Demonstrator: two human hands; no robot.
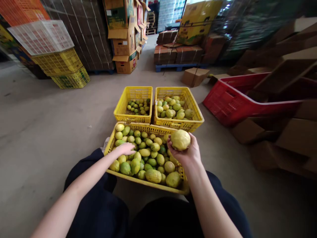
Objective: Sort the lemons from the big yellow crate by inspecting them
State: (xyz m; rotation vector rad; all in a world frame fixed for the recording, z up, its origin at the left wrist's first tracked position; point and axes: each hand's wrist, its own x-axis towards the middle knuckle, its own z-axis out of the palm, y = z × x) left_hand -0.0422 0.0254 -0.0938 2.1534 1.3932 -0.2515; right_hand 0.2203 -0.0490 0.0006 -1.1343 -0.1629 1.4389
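Cupping knobbly yellow lemon (180, 139) over latticed plastic crate (138, 127)

The concrete floor (44, 132) carries three yellow crates at its middle: a near crate (148, 127), with a left crate (121, 110) and a right crate (195, 114) side by side just behind it. Toward the right edge lies a red crate (230, 105) among cardboard boxes (292, 138). At the far edge stand a blue pallet (178, 67) and stacked crates (71, 79).

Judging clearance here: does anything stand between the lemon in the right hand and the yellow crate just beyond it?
Nothing visible does. The right hand holds the large yellow lemon over the far rim of the near yellow plastic crate; only open air separates it from the far right yellow mesh crate.
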